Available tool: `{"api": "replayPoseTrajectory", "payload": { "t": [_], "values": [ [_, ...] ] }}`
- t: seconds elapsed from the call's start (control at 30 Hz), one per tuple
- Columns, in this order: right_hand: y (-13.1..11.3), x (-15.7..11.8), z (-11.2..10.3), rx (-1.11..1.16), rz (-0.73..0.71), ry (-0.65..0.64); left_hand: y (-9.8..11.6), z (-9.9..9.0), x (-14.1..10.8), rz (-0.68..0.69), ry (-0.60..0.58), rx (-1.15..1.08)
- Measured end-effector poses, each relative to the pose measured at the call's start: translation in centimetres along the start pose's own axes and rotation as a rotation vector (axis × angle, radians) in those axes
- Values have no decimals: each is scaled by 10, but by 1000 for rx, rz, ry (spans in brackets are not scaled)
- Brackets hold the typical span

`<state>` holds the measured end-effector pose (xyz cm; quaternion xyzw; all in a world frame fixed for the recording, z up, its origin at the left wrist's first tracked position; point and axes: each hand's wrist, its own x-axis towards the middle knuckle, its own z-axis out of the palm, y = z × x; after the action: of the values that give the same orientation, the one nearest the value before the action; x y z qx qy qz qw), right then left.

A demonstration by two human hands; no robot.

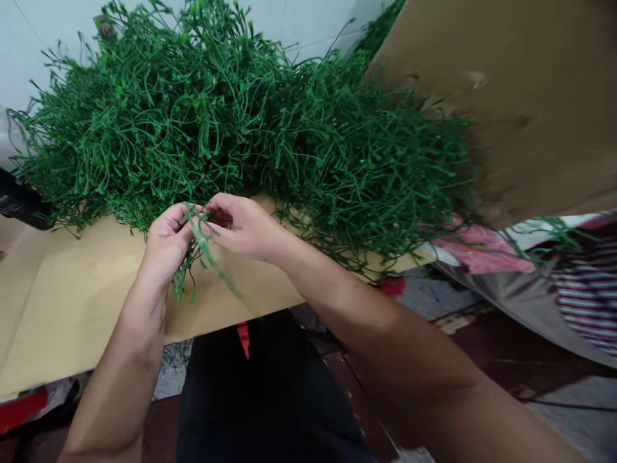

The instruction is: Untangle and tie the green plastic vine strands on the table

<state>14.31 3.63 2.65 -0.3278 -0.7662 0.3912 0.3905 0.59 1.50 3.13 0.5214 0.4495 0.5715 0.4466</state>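
Note:
My left hand (168, 239) and my right hand (243, 225) meet over the cardboard, just in front of a large heap of thin green plastic-looking stems (193, 122) with small tips. Between the fingers is a small green sprig (200, 235), its lower end blurred and hanging toward me. The left thumb and fingers are pinched on it, with more green strands dangling below that hand. My right fingers are closed at the same sprig from the other side. Exactly where each fingertip grips is partly hidden.
A flat cardboard sheet (87, 276) lies under the hands and heap. An upright cardboard panel (530, 96) stands at the right. A black object (24, 199) sits at the left edge. Pink cloth (482, 244) and striped cloth (588, 296) lie at the right, and a tiled wall (318, 26) rises behind.

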Motion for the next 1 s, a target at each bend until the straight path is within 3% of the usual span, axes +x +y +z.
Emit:
{"api": "replayPoseTrajectory", "payload": {
  "t": [0.2,0.33,0.47,0.53,0.63,0.83,1.0],
  "values": [
    [-3,7,-5,-25,-6,0,1,-4,1,40,-23,25],
    [-7,4,-11,-169,-11,-2,-1,-6,1,30,-54,98],
    [-6,2,-18,-297,-123,-16,-2,-8,0,-39,-154,165],
    [-4,1,-21,-202,-173,-67,-1,-7,-1,-59,-228,177],
    [0,1,-21,125,-123,-192,4,-5,-5,-30,-291,124],
    [-1,1,-4,787,27,-206,9,-3,-10,36,-193,-81],
    [-1,3,3,886,79,-235,3,-9,-9,-37,-158,-139]
  ]
}}
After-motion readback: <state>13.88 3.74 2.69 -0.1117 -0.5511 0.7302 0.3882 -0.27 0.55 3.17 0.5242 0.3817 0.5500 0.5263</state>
